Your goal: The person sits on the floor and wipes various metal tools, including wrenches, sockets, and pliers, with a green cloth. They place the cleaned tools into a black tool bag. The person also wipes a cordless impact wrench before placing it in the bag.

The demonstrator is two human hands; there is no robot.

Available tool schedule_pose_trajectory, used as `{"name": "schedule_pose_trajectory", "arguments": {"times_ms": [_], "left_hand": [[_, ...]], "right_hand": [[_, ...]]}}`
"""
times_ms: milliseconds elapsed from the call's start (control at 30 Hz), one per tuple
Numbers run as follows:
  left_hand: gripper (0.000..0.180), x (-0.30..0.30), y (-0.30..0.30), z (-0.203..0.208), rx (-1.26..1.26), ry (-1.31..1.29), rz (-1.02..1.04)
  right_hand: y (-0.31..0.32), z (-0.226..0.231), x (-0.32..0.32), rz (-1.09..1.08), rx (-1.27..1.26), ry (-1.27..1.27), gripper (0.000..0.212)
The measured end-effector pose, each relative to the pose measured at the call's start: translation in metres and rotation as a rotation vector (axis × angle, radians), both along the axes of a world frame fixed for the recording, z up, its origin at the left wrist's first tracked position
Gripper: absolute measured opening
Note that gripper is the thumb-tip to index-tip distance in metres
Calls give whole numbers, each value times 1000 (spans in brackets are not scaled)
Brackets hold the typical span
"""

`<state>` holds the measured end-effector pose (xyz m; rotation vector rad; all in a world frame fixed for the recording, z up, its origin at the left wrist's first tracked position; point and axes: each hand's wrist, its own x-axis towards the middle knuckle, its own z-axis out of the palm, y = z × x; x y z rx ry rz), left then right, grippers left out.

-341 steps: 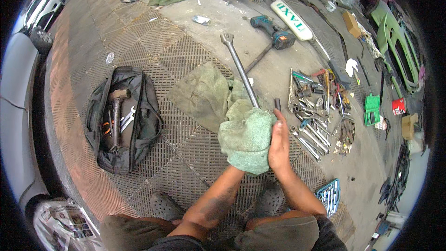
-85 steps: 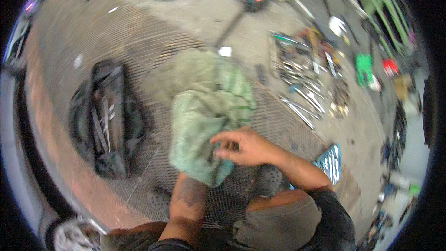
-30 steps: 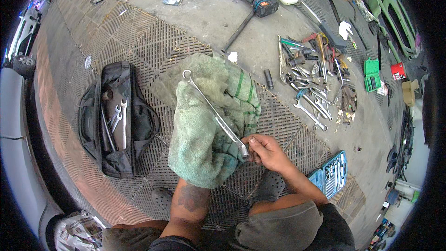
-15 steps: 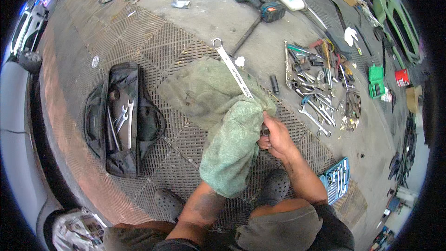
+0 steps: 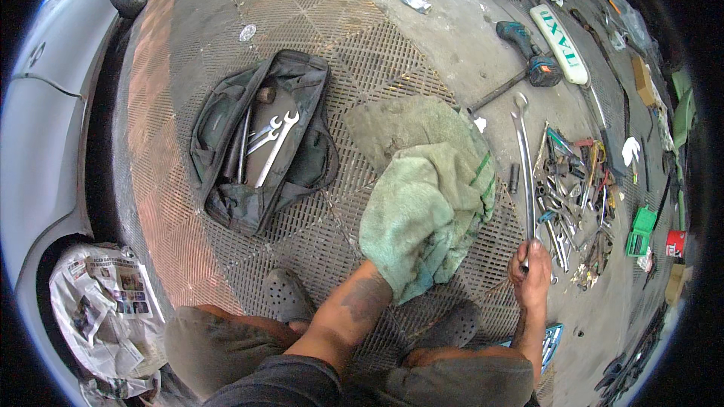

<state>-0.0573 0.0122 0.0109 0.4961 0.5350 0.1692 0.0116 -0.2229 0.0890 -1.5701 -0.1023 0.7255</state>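
Note:
A long, shiny combination wrench (image 5: 525, 173) stands nearly upright in my right hand (image 5: 531, 274), whose fingers are wrapped round its lower end. It is apart from the cloth and in front of the pile of tools. A worn green towel (image 5: 430, 211) covers my left hand from the wrist on, so its fingers are hidden. Part of the cloth spreads away over the floor mat. To the left lies a black tool bag (image 5: 302, 136), unzipped, with several wrenches (image 5: 277, 147) and a dark bar inside.
Right of the wrench lie heaped hand tools (image 5: 577, 196) and a green case (image 5: 642, 231). A cordless impact wrench (image 5: 528, 53) rests beyond, beside a white roof sign (image 5: 559, 44). Far left stands a grey car (image 5: 53, 120), with newspaper-covered stuff (image 5: 109, 316) near it.
The wrench has come out of the towel and moved right in my right hand. My left hand stays under the cloth. The view has turned, shifting the bag and floor things rightward in the picture.

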Motion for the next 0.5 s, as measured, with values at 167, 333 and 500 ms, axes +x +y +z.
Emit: {"name": "schedule_pose_trajectory", "arguments": {"times_ms": [167, 333, 500], "left_hand": [[31, -12, -23, 0, 10, 24, -46], [31, -14, -25, 0, 9, 41, -52], [31, -12, -20, -5, -14, 48, -34]], "right_hand": [[124, 55, -13, 626, 30, -136, 33], [184, 70, -29, 835, -148, -336, 43], [78, -9, 13, 368, -254, -479, 30]]}}
